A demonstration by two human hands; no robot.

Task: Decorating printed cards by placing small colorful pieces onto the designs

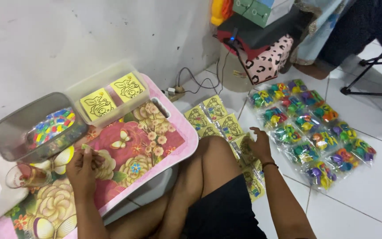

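Head view of a seated person with both hands in frame. The left hand (82, 166) rests on the floral bench (155, 141), fingers drawn together and pinching a small pale piece (86, 147) whose kind is hard to make out. The right hand (258, 144) lies with fingers loosely spread on the yellow picture packets (215, 117) on the floor; about four packets show clearly beyond this hand, while the rest run under the hand and behind the knee, so the full count is hidden. Beyond the left hand, a clear tray (74, 88) holds two yellow picture cards (113, 95); just beside it, one grey container (16, 128) holds small multicoloured pieces too many and too blurred to count. One clear cup (25, 176) stands just outside the left hand. Outward of the right hand lie roughly fifteen bags of coloured shapes (312, 128) in overlapping rows.
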